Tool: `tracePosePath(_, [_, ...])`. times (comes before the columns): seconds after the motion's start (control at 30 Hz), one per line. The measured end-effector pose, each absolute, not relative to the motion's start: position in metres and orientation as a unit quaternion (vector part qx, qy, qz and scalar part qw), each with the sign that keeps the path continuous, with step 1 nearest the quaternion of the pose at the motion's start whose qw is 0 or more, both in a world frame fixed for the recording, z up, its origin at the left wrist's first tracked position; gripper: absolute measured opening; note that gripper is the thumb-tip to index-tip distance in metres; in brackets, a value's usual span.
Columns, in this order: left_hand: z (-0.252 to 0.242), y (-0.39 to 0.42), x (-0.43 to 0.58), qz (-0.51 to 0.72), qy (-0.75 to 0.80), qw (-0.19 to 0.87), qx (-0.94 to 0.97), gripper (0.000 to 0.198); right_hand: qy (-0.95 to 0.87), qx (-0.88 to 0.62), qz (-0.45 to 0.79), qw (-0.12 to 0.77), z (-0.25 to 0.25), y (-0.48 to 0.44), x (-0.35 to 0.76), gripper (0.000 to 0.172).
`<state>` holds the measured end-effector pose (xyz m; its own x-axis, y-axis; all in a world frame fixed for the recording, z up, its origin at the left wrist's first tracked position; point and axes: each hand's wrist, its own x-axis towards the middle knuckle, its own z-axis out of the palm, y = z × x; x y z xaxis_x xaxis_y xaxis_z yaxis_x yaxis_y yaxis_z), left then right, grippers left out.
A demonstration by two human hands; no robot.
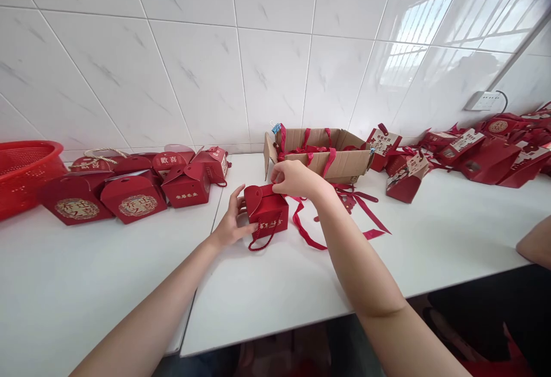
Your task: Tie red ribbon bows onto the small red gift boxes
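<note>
Red card makes up the small gift box, which stands upright on the white counter, about midway along it and nearer the back wall than the front edge. A short cord handle hangs down its front face, below a line of gold characters.

The left hand clasps the box's left side, fingers curled behind it and thumb laid on the front. The right hand sits over the box's top right edge, fingertips pressed together in a pinch there; whether they hold the flap alone or also a strand of ribbon cannot be told.

A loose red ribbon trails on the counter just right of the box and passes under the right forearm. Behind both hands, against the wall, stands an open brown carton with more red ribbons draped over its rim and a blue clip on its left corner.

Toward the counter's back left, a cluster of closed red boxes lies near the wall, and a red mesh basket sits at the far left edge. More red boxes with pale labels are heaped along the back right. A white socket is fixed to the tiled wall above them. Another person's arm rests at the counter's right front edge, well apart from the hands.
</note>
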<state>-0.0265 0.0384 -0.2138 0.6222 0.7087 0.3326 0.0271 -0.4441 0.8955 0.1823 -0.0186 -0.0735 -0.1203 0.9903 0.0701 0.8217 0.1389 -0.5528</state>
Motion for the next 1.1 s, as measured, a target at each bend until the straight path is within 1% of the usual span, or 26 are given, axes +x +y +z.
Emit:
tracePosePath(0.13, [-0.215,0.039,-0.026,0.367,0.233,0.467,0.770,0.092,-0.719,-0.629,0.196,0.221,-0.071,-0.019,0.192,0.030])
tracePosePath(0.23, [-0.214,0.038,-0.026,0.375,0.233,0.464,0.768,0.092,-0.719,-0.631,0.200,0.214,-0.071,-0.018,0.198,0.032])
tracePosePath(0.37, [-0.213,0.037,-0.026,0.371,0.238,0.459,0.771,0.092,-0.714,-0.635,0.211,0.209,-0.071,-0.016,0.201,0.028])
tracePosePath(0.53, [-0.215,0.040,-0.028,0.360,0.249,0.459,0.773,0.094,-0.719,-0.637,0.184,0.209,-0.073,-0.014,0.199,0.021])
tracePosePath(0.67, [-0.215,0.039,-0.026,0.366,0.238,0.459,0.774,0.093,-0.723,-0.628,0.175,0.230,-0.075,-0.012,0.197,0.017])
tracePosePath(0.7, [-0.215,0.039,-0.026,0.369,0.234,0.459,0.773,0.093,-0.725,-0.618,0.171,0.251,-0.075,-0.012,0.196,0.016])
tracePosePath(0.77, [-0.214,0.038,-0.025,0.375,0.231,0.460,0.771,0.093,-0.728,-0.582,0.140,0.333,-0.075,-0.012,0.192,0.015])
tracePosePath(0.87, [-0.212,0.036,-0.023,0.381,0.232,0.463,0.766,0.094,-0.684,-0.511,0.049,0.518,-0.070,-0.018,0.186,0.019])
tracePosePath(0.93, [-0.211,0.035,-0.023,0.383,0.234,0.464,0.764,0.094,-0.621,-0.478,0.005,0.621,-0.064,-0.025,0.184,0.021])
tracePosePath(1.0, [-0.211,0.034,-0.023,0.383,0.236,0.464,0.763,0.094,-0.563,-0.452,-0.006,0.692,-0.060,-0.030,0.186,0.022])
tracePosePath(1.1, [-0.211,0.035,-0.024,0.383,0.231,0.461,0.766,0.094,-0.495,-0.410,0.014,0.766,-0.057,-0.031,0.197,0.024])
